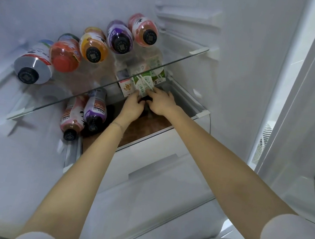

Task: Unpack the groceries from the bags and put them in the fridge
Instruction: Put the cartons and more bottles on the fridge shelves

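Observation:
Both my arms reach into the open fridge, under the glass shelf (180, 59). My left hand (133, 106) and my right hand (161, 103) meet at a pack of green-and-white drink cartons (147, 78) on the lower shelf, fingers curled on its near end. A carton with an oat picture (125, 87) stands at the pack's left. Two bottles, a pink one (72, 118) and a purple one (96, 110), lie on the lower shelf to the left of my hands. Something dark sits between my hands; I cannot tell what it is.
Several bottles lie on the glass shelf with caps toward me: silver (33, 62), red (66, 55), orange (93, 46), purple (119, 37), pink (143, 30). A white drawer (158, 151) sits below the lower shelf. The fridge door (301, 117) stands open at right.

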Tool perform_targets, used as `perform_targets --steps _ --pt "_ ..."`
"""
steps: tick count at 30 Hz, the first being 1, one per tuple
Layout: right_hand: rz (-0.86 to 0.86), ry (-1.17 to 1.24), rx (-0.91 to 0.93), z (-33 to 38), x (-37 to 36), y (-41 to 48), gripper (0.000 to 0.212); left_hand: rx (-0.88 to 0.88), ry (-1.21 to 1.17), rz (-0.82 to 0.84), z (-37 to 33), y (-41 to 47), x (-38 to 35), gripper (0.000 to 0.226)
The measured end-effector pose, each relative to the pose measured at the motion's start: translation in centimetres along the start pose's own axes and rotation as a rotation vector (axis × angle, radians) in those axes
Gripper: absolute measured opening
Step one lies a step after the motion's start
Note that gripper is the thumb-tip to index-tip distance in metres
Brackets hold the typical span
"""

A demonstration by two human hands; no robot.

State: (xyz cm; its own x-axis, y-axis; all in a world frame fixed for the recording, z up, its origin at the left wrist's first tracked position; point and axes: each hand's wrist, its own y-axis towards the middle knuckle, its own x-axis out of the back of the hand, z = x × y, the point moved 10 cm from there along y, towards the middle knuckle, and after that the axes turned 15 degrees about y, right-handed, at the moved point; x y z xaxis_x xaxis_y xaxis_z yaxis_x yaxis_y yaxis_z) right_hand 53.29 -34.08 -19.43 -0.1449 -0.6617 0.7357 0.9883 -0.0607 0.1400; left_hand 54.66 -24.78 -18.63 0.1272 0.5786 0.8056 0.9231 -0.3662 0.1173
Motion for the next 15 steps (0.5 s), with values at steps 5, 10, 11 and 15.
perform_targets --steps 5,10,11,15 --pt "0.032 -0.04 -0.032 -0.1 -0.3 0.6 0.053 -0.027 0.036 0.015 0.2 0.5 0.2 0.057" --pt "0.054 -0.045 -0.038 -0.1 -0.3 0.8 0.056 -0.08 0.221 -0.047 0.4 0.8 1.2 0.057" --pt "0.055 -0.047 -0.039 -0.1 -0.3 0.8 0.056 -0.087 0.26 -0.061 0.5 1.0 1.4 0.057" --pt "0.064 -0.052 -0.043 0.0 -0.5 1.0 0.058 -0.071 0.399 -0.102 1.0 1.3 2.4 0.059"
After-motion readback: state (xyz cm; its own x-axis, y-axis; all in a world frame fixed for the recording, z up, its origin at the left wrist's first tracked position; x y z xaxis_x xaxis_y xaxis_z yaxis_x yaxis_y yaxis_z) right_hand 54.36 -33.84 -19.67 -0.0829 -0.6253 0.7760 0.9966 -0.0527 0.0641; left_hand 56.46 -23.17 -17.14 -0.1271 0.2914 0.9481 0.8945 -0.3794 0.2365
